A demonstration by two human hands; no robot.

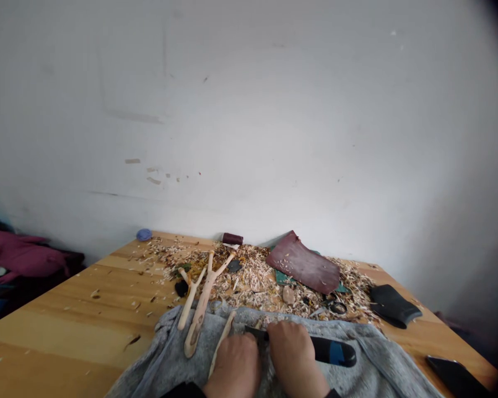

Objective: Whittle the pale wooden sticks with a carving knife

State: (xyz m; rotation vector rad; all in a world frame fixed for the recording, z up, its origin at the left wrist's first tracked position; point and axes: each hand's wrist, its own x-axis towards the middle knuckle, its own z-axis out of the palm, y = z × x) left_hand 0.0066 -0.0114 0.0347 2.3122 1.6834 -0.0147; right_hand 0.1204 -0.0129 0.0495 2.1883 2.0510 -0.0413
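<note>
My right hand [292, 354] grips a carving knife [330, 350] with a black and blue handle, its dark blade [255, 333] pointing left toward my left hand [235, 367]. My left hand holds a slim pale wooden stick [222, 341], whose upper end rises past my fingers. Just left of it, a long forked wooden piece [200, 312] and a smaller fork [189, 294] lie on a grey fleece cloth [166, 359] spread under my hands. The knife's edge and the stick's lower end are hidden by my hands.
A heap of wood shavings [249, 282] covers the pine table [78, 315], with a dark red leather piece [302, 264], a green mat [282, 277], scissors [336, 307] and a pebble [288, 294]. A black sheath [392, 305] and a phone [454, 377] lie right; a white wall stands behind.
</note>
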